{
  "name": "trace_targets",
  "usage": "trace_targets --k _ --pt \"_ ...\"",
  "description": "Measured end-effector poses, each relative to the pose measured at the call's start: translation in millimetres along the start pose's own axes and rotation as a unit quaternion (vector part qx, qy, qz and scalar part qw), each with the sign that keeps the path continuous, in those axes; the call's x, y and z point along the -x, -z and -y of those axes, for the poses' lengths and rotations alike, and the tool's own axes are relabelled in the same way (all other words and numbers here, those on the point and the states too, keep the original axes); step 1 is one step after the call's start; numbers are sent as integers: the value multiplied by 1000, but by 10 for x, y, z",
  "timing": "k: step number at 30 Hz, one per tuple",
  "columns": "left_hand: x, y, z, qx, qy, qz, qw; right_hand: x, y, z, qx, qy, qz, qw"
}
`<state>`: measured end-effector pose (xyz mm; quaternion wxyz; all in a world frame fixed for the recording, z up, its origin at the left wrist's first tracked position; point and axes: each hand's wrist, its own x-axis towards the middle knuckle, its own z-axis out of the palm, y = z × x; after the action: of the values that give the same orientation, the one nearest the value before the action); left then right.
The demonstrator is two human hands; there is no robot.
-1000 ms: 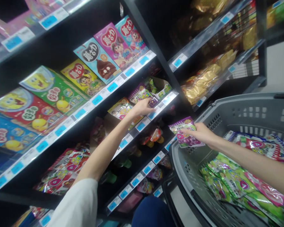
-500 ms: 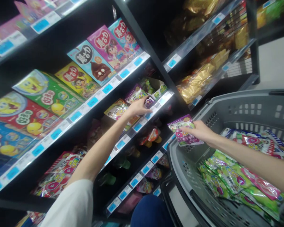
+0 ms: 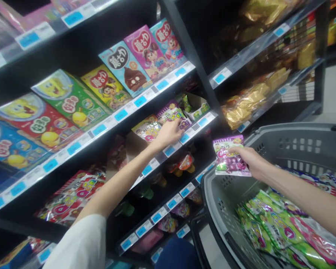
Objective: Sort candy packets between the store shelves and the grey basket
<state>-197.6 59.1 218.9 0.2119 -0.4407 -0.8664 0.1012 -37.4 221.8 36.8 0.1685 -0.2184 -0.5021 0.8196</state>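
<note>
My left hand (image 3: 170,133) reaches up to the middle shelf and rests its fingers on purple candy packets (image 3: 172,113) standing in a cardboard display box (image 3: 198,104). The fingers curl over the packets' front; a grip is not clear. My right hand (image 3: 248,158) is closed on a purple grape candy packet (image 3: 229,156), held over the near left rim of a grey shopping basket (image 3: 271,134). Inside the basket lie several green and pink candy packets (image 3: 271,228).
Black shelving (image 3: 193,56) fills the left and centre, with blue price tags (image 3: 140,101) along each edge. Large colourful boxes (image 3: 123,69) lean on the upper shelf. Red and white bags (image 3: 72,196) sit lower left. Gold-wrapped goods (image 3: 249,101) fill the right-hand shelves.
My right hand has lifted the purple packet slightly and turned it more upright. My left hand stays on the shelf packets. The view has shifted a little.
</note>
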Motion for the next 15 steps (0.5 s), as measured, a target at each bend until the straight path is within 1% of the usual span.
trace_targets --k 1,2,3,4,6,8,9,11,13,15 --pt "28 -19 -39 -9 6 -3 1000 -1 -2 41 -15 -39 3 999" --pt "50 -45 -85 -19 12 -9 1000 4 -4 91 -29 -64 17 997" --pt "65 -76 -134 -30 19 -19 999 16 -7 151 -40 -68 40 996" --pt "71 -112 -184 -39 27 -33 998 33 -13 224 -43 -47 66 996" --pt "57 -188 -273 -42 49 -65 996 69 -49 406 -36 23 101 994" --pt "26 -255 -338 -27 70 -91 993 85 -135 636 -24 129 103 986" --pt "14 -284 -361 -16 79 -102 992 78 -198 765 -22 185 97 978" --pt "6 -335 -394 5 90 -121 989 29 -360 1036 -33 285 90 954" --pt "21 -381 -420 20 93 -139 986 -70 -553 1302 -62 366 80 925" --pt "41 -421 -445 31 92 -159 982 -210 -765 1524 -85 440 78 890"
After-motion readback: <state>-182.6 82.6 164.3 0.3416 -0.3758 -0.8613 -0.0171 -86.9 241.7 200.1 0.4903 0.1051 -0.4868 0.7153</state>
